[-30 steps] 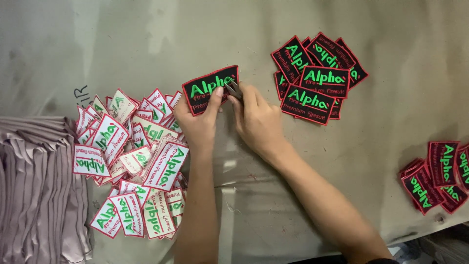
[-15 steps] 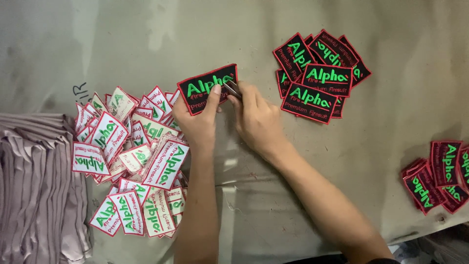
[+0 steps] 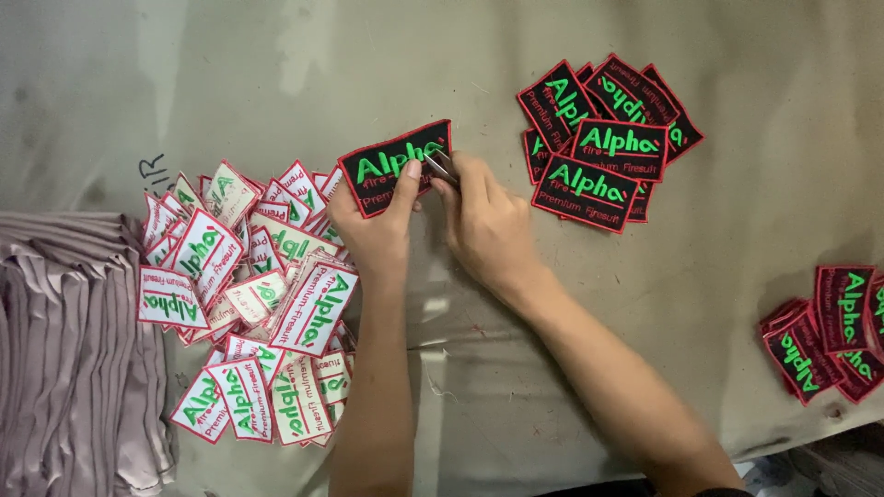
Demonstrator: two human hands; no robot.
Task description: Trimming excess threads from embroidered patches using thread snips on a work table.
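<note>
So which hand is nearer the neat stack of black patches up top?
Right. The right hand sits just beside the black patch stack; the left hand is farther off, by the white-backed pile.

Head camera, near, straight down, table (image 3: 276, 74)

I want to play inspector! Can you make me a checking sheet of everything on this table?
Surface: a dull grey-green cloth-covered table, creased and stained, with a small dark scribble near its left side.
Job's things: one black rectangular embroidered patch with red border and green lettering, face up; a small metal tool, too small to tell its kind.
Clutter: white-backed patches heap, mostly face down; black patches stack, face up; another black stack at the right edge.
Grippers: left hand pins the patch with its thumb; right hand pinches the tool at the patch's right end.
Cables: nothing seen.
Surroundings: folded pinkish-grey fabric pile at left.
</note>
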